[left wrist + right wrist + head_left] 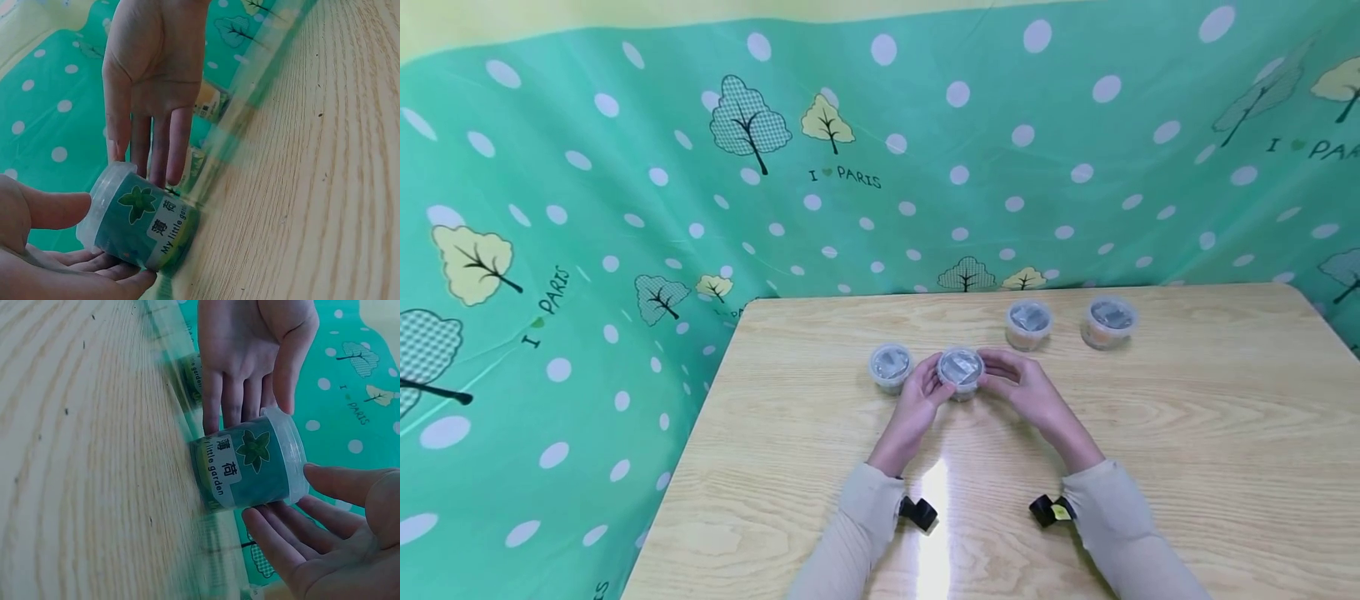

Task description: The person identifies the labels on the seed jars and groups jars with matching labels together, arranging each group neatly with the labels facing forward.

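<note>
The head view looks forward and down; both wrist views, tilted sideways, share the tub (140, 219) close up.

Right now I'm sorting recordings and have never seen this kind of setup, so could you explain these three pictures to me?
There is no machine here, just a bare left hand and a bare right hand. The widest picture comes from a camera on the person's head. The other two come from one camera on each wrist, showing the hands close up and sideways; the small black device at each cuff is probably that camera. Both hands hold a tub between them, with a label reading "My little garden". I cannot tell whether it is lifted or resting on the table. A second tub stands beside the left hand, while a third tub and a fourth tub stand farther back on the right. A dotted green cloth hangs behind.
</note>
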The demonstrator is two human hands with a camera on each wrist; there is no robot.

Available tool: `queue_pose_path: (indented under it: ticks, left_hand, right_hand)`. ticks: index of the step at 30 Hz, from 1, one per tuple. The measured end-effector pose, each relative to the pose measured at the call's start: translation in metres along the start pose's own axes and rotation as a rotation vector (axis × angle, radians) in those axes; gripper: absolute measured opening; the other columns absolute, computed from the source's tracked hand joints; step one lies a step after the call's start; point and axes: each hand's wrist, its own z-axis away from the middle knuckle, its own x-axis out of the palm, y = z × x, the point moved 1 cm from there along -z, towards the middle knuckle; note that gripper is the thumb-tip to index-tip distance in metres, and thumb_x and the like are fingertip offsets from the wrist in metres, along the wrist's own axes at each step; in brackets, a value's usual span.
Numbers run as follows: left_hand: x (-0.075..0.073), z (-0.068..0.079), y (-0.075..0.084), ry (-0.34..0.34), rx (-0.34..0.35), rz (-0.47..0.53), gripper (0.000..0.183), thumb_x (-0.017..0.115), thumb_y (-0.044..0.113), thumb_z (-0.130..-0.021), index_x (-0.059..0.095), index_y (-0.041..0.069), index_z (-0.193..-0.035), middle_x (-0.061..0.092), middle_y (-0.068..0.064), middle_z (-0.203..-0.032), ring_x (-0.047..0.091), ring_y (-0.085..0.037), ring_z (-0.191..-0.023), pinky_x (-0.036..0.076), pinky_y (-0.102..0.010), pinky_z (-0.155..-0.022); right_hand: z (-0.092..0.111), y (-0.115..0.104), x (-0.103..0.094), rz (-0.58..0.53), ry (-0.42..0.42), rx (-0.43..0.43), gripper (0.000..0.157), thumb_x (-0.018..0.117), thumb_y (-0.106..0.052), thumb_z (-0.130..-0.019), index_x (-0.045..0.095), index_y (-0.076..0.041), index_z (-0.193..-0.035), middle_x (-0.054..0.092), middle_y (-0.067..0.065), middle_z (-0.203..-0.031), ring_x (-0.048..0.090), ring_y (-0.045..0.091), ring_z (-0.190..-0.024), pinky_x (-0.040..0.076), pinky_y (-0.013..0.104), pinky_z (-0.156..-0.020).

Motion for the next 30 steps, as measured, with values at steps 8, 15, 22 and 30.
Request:
queue_pose_path:
  ticks: [8, 15, 22, 30]
  left_hand:
    - [0.001, 0.0, 0.001, 0.023, 0.002, 0.001, 0.064, 0.059, 0.01, -0.097, 0.029, 0.003, -0.153, 0.031, -0.017, -0.159, 0.028, -0.031, -0.148, 0.024, -0.043, -0.122]
    - [0.002, 0.002, 0.013, 0.026, 0.046, -0.023, 0.069, 0.061, 0.029, -0.099, 0.026, 0.01, -0.155, 0.033, -0.004, -0.16, 0.025, -0.025, -0.15, 0.021, -0.043, -0.123]
    - [0.009, 0.003, 0.024, 0.081, 0.202, -0.045, 0.066, 0.062, 0.032, -0.098, 0.031, 0.013, -0.153, 0.039, -0.005, -0.157, 0.032, -0.019, -0.147, 0.021, -0.038, -0.124]
    - [0.018, 0.001, 0.033, 0.103, 0.34, -0.109, 0.054, 0.06, 0.024, -0.1, 0.039, 0.009, -0.148, 0.046, -0.008, -0.15, 0.037, -0.02, -0.143, 0.022, -0.037, -0.123]
  right_hand:
    - [0.002, -0.002, -0.001, -0.005, -0.007, -0.002, 0.056, 0.063, -0.011, -0.097, 0.041, 0.001, -0.147, 0.049, 0.023, -0.146, 0.048, 0.038, -0.134, 0.042, 0.047, -0.111]
    - [0.004, -0.009, -0.007, 0.038, 0.025, -0.018, 0.056, 0.062, -0.014, -0.098, 0.039, 0.003, -0.146, 0.048, 0.025, -0.146, 0.046, 0.041, -0.135, 0.042, 0.051, -0.11]
    - [0.006, -0.017, -0.022, 0.087, 0.069, -0.067, 0.059, 0.06, -0.022, -0.1, 0.037, 0.003, -0.148, 0.045, 0.025, -0.148, 0.044, 0.039, -0.136, 0.04, 0.052, -0.112]
    - [0.011, -0.02, -0.044, 0.114, 0.112, -0.064, 0.06, 0.058, -0.025, -0.102, 0.036, 0.002, -0.15, 0.044, 0.024, -0.148, 0.043, 0.038, -0.137, 0.037, 0.051, -0.114]
